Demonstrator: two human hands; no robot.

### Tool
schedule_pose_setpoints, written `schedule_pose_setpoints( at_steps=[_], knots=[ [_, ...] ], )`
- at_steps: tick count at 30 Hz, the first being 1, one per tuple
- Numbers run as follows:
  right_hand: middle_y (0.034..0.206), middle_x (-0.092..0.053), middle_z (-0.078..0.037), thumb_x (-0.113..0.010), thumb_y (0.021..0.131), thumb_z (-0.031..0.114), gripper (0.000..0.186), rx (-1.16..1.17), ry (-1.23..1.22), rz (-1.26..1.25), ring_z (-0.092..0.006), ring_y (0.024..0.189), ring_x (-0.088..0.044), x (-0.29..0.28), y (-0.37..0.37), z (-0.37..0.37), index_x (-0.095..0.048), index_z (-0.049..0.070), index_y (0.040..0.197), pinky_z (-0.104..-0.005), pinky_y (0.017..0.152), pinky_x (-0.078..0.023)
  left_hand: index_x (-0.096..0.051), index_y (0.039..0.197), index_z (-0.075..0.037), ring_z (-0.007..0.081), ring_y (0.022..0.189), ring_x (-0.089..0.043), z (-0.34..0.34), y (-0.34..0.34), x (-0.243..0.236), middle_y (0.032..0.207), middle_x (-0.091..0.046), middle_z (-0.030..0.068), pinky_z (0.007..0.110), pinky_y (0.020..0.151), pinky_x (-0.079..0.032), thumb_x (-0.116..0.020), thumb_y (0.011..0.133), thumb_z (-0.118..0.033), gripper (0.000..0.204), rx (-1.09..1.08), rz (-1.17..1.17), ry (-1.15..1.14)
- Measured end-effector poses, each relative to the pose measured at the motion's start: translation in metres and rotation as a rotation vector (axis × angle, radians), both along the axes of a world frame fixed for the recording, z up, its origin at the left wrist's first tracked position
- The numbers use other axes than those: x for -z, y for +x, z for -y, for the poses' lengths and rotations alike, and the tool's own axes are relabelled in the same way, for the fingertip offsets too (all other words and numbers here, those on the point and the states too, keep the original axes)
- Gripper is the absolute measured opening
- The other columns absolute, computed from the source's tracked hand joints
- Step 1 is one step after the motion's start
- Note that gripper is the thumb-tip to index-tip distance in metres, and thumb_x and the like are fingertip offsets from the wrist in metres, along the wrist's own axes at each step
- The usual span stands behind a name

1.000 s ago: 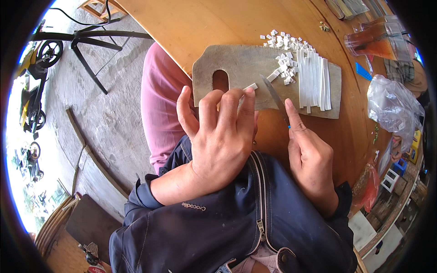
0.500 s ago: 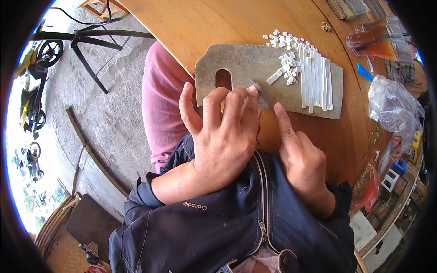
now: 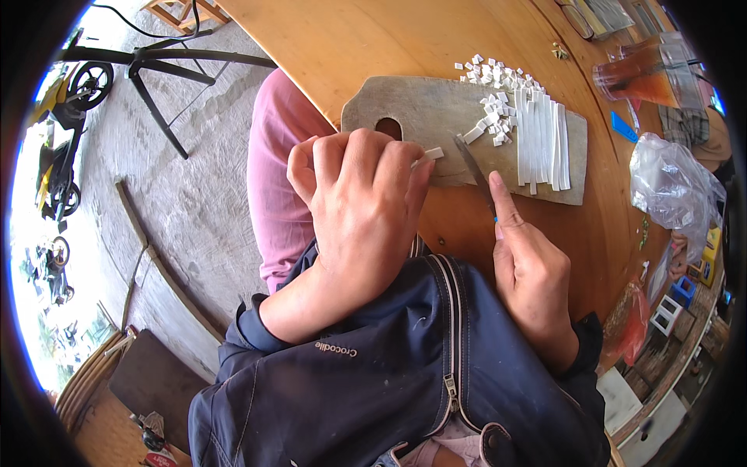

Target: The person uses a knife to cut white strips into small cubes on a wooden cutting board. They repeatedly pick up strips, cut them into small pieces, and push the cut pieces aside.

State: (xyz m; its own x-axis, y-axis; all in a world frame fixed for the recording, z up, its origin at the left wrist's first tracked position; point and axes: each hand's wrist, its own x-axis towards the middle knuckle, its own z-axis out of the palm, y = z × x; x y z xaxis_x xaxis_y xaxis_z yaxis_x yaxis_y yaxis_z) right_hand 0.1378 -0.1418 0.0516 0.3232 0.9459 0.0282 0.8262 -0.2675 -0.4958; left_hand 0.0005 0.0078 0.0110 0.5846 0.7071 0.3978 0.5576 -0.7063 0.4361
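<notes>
My left hand is closed over the near edge of a worn wooden cutting board. Its fingertips pinch a short white strip, whose end sticks out; the rest is hidden by the hand. To its right, my right hand grips a small knife, index finger stretched along the blade's back. The knife is apart from the pinched strip, its tip over the board. Several long white strips lie side by side on the board's right part. Small white cut pieces are heaped beside them and spill past the far edge.
The board rests on a wooden table. At right are a glass of brown drink, a blue-handled item, a clear plastic bag and a reddish bag. Black metal legs stand on the concrete floor at left.
The knife has moved right, away from the pinched strip. My left hand has drawn a little left, its fingers more curled, and the strip's end now shows more.
</notes>
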Motion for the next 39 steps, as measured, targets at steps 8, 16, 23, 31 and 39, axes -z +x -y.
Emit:
schedule_pose_setpoints(
  at_steps=[8,16,23,31,39],
  knots=[
    [0.069,-0.051,-0.013,-0.060,0.082,-0.016,0.075,0.025,-0.068,-0.034,-0.0233,0.060,-0.057,-0.008,-0.008,-0.005,-0.055,0.011,0.152,-0.0368,0.066,-0.054,-0.072,0.090,-0.016,0.0253,0.099,-0.057,-0.003,0.007,0.000,0.094,-0.063,0.0003,0.041,0.096,-0.038,-0.085,0.077,-0.022,0.019,-0.019,0.014,-0.021],
    [0.067,-0.045,-0.012,-0.060,0.082,-0.016,0.077,0.023,-0.084,-0.022,-0.0245,0.057,-0.053,-0.008,-0.008,-0.008,-0.054,0.013,0.152,-0.0398,0.063,-0.052,-0.072,0.088,-0.016,0.0248,0.098,-0.057,-0.004,0.008,0.002,0.093,-0.062,0.0002,0.040,0.096,-0.038,-0.086,0.075,-0.021,0.020,-0.025,0.045,-0.026],
    [0.069,-0.044,-0.009,-0.067,0.077,-0.006,0.082,-0.047,-0.084,0.078,-0.0251,0.054,-0.054,-0.004,-0.005,-0.006,-0.051,0.016,0.155,-0.0408,0.054,-0.050,-0.073,0.088,-0.015,0.0251,0.098,-0.057,-0.004,0.008,0.001,0.094,-0.062,0.0006,0.040,0.095,-0.038,-0.086,0.076,-0.019,0.018,-0.026,0.044,-0.017],
    [0.069,-0.045,-0.010,-0.067,0.080,-0.006,0.082,-0.045,-0.069,0.082,-0.0265,0.055,-0.055,-0.003,-0.001,-0.006,-0.049,0.015,0.156,-0.0414,0.056,-0.050,-0.074,0.088,-0.015,0.0246,0.094,-0.058,-0.006,0.004,0.005,0.092,-0.064,0.0004,0.040,0.092,-0.039,-0.085,0.076,-0.016,0.016,0.008,0.125,-0.037],
    [0.069,-0.048,-0.010,-0.066,0.080,-0.008,0.081,-0.059,-0.026,-0.019,-0.0264,0.056,-0.055,-0.001,-0.001,-0.005,-0.050,0.015,0.155,-0.0419,0.058,-0.051,-0.072,0.089,-0.016,0.0252,0.100,-0.055,-0.007,0.003,0.015,0.096,-0.061,0.0001,0.044,0.092,-0.036,-0.083,0.076,-0.016,0.018,0.030,0.179,-0.117]
  ],
)
